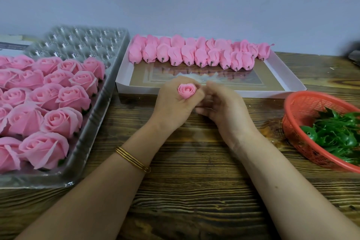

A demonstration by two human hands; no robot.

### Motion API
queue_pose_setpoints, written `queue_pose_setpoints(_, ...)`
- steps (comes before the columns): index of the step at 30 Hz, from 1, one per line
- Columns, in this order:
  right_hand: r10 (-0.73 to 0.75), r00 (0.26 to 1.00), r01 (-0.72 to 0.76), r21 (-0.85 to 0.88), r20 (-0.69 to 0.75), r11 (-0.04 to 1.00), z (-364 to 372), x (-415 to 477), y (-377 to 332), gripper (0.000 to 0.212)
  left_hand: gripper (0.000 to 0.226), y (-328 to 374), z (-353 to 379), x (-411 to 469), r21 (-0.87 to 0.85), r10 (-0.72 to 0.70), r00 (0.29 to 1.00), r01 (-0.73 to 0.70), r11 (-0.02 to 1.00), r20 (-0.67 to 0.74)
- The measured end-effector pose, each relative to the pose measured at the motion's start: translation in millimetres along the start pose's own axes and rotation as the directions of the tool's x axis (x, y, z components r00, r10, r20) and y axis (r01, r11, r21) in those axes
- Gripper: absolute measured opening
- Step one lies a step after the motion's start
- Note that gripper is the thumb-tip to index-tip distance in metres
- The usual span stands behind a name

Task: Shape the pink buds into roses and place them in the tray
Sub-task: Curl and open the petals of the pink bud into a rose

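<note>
Pink bud (186,90) — upright in left hand (173,105), fingers curled round its base, above table (194,171) just in front of white box (214,91). Held face-up, probably so petals can be spread evenly. Right hand (220,107) touching beside it, fingers curled toward base (pinching anything? cannot tell). Bud tight, small spiral centre, outer petals not yet flared — unlike full roses (52,122) in clear tray (95,124), far-row cells vacant.

Dark wooden bench (194,191), heavy grain. Left: clear plastic tray (91,128), running out of view at the left edge. Centre back: shallow white box (214,93), just beside the tray. Right: red mesh basket (303,107), near the box, not touching.
</note>
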State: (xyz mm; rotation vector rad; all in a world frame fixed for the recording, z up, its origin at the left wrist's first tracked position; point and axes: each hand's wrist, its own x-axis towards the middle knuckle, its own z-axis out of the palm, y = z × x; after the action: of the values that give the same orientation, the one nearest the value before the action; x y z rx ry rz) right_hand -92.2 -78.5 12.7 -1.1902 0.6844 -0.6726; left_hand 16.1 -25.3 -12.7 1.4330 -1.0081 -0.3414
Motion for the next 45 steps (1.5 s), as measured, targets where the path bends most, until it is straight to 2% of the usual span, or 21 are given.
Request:
queue_pose_setpoints(3,-0.053,0.996,0.046,-0.087,-0.078,0.995,-4,-2,-11,0.019,0.017,-1,-1,1,0.031,-0.008,0.998,0.010,0.999,-0.062)
queue_pose_setpoints(6,-0.187,0.977,0.145,-0.320,-0.105,0.936,-11,-7,-28,0.013,0.022,-2,-2,2,0.060,0.011,0.998,-0.008,0.998,-0.063)
queue_pose_setpoints(8,-0.257,0.965,0.191,-0.517,-0.059,0.834,-20,-12,-42,0.011,0.032,-2,-3,2,0.060,0.015,0.999,-0.012,0.998,-0.047)
queue_pose_setpoints(11,-0.255,0.966,0.199,-0.730,0.034,0.654,-40,-21,-63,0.011,0.031,-1,-4,1,0.040,-0.001,0.999,0.003,0.999,-0.046)
queue_pose_setpoints(15,-0.227,0.974,0.117,-0.870,0.006,0.479,-73,-32,-85,0.010,0.033,2,-5,1,0.028,-0.041,0.999,0.042,0.999,-0.032)
queue_pose_setpoints(17,-0.240,0.970,0.058,-0.924,-0.038,0.379,-90,-37,-93,0.018,0.033,2,-5,1,0.014,-0.047,0.998,0.047,0.999,-0.030)
queue_pose_setpoints(19,-0.220,0.973,-0.006,-0.958,-0.072,0.286,-109,-41,-100,0.028,0.034,3,-5,0,0.008,-0.051,0.998,0.052,0.999,-0.020)
queue_pose_setpoints(24,-0.072,0.983,-0.157,-0.977,-0.168,0.145,-167,-40,-100,0.055,0.030,4,-5,1,-0.018,-0.111,0.994,0.110,0.994,-0.013)
queue_pose_setpoints(32,0.120,0.961,-0.264,-0.958,-0.251,0.114,-200,-29,-86,0.059,0.031,-4,-4,2,-0.072,-0.116,0.993,0.115,0.991,-0.020)
queue_pose_setpoints(35,0.160,0.944,-0.308,-0.946,-0.290,0.100,-217,-23,-69,0.071,0.031,-6,-5,4,-0.081,-0.131,0.991,0.129,0.988,-0.021)
queue_pose_setpoints(39,0.085,0.981,-0.176,-0.984,-0.177,-0.010,-242,-21,-57,0.080,0.029,-5,-4,5,-0.088,-0.155,0.988,0.153,0.984,-0.022)
queue_pose_setpoints(42,0.012,0.995,-0.095,-0.994,-0.095,-0.046,-240,-22,-55,0.068,0.029,-2,-5,4,-0.079,-0.152,0.988,0.151,0.985,-0.011)
queue_pose_setpoints(45,0.004,1.000,-0.028,-0.999,-0.029,-0.027,-228,-23,-58,0.056,0.029,-1,-6,4,-0.073,-0.153,0.988,0.152,0.986,-0.011)
